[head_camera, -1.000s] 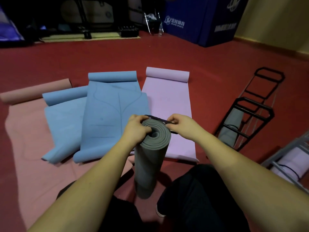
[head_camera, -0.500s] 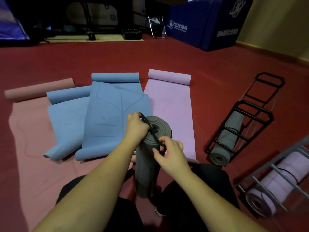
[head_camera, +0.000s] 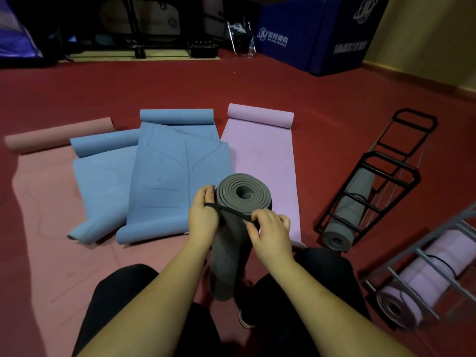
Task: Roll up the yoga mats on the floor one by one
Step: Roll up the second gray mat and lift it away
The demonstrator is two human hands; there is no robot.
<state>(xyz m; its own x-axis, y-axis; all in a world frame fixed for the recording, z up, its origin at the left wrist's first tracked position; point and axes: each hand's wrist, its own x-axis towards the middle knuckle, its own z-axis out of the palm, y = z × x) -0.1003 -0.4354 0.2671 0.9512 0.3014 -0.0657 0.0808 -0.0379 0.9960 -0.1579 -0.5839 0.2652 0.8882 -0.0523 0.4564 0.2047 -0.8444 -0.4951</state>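
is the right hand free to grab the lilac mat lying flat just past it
Probably not yet. The right hand is pinching the black strap stretched around the upright grey rolled mat. The lilac mat lies unblocked just beyond, so letting go would free the way.

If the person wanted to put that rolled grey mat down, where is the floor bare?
Bare red floor lies between the purple mat and the black rack, and beyond the mats' far rolled ends. Left of the grey mat, the blue mats and pink mat overlap and crowd the floor.
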